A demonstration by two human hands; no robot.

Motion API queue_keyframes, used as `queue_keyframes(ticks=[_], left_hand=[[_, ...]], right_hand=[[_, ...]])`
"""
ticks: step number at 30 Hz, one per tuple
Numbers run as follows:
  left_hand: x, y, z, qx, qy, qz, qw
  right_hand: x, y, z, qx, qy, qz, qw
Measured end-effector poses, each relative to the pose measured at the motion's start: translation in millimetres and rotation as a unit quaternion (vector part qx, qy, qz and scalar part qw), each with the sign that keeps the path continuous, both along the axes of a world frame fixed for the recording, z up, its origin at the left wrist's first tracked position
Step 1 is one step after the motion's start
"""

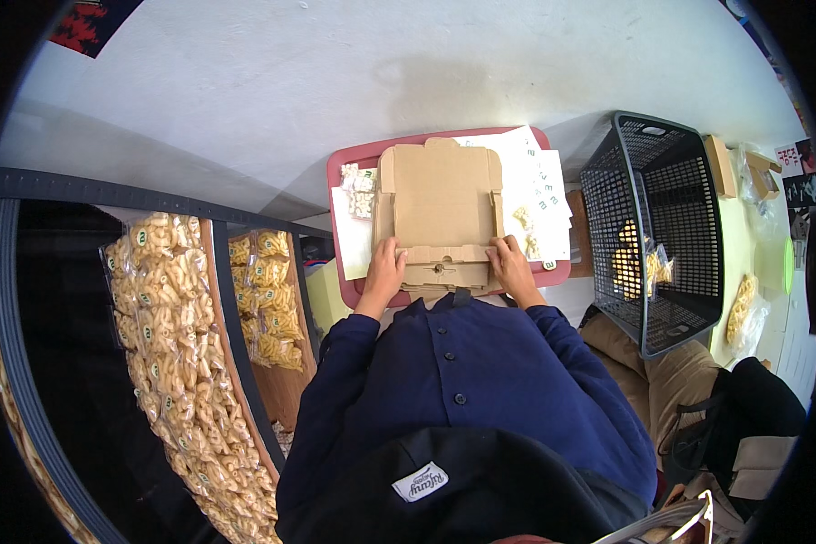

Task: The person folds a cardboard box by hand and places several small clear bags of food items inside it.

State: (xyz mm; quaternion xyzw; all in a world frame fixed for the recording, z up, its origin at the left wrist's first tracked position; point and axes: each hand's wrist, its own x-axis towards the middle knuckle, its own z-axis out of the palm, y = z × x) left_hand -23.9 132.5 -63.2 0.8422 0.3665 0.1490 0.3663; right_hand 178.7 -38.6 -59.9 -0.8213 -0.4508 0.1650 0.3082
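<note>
A brown cardboard box [447, 204], partly folded with its lid panel spread away from me, lies on a red tray [551, 275]. My left hand [385, 272] pinches the left end of the box's near flap. At the flap's right end, my right hand [513, 268] grips with thumb and fingers. A round slot shows in the front panel between the hands. More flat cardboard seems stacked beneath, mostly hidden. White printed sheets [551, 194] and small clear packets of pale snacks [360, 194] lie around the box on the tray.
To the right stands a dark plastic crate [683, 228] with snack packets [636, 265] inside. Shelves on the left hold many bags of macaroni-shaped snacks [170, 326] and yellow snacks [268, 299]. A white wall [279, 88] rises behind the tray. Someone's brown-clad leg [676, 377] is beside the crate.
</note>
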Motion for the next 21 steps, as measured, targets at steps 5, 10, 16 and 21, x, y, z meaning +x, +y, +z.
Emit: queue_keyframes(ticks=[5, 10, 16, 21], left_hand=[[-1, 4, -6, -0.017, 0.008, -0.006, 1.0], [0, 4, -5, -0.032, 0.033, 0.003, 0.999], [1, -2, 15, 0.171, 0.047, -0.075, 0.981], [7, -1, 13, 0.231, 0.079, -0.157, 0.957]], right_hand=[[0, 0, 26, 0.037, -0.091, 0.08, 0.992], [2, 4, 18, 0.064, -0.161, 0.143, 0.974], [3, 7, 6, 0.05, -0.188, 0.136, 0.971], [3, 9, 1, 0.025, -0.217, 0.152, 0.964]])
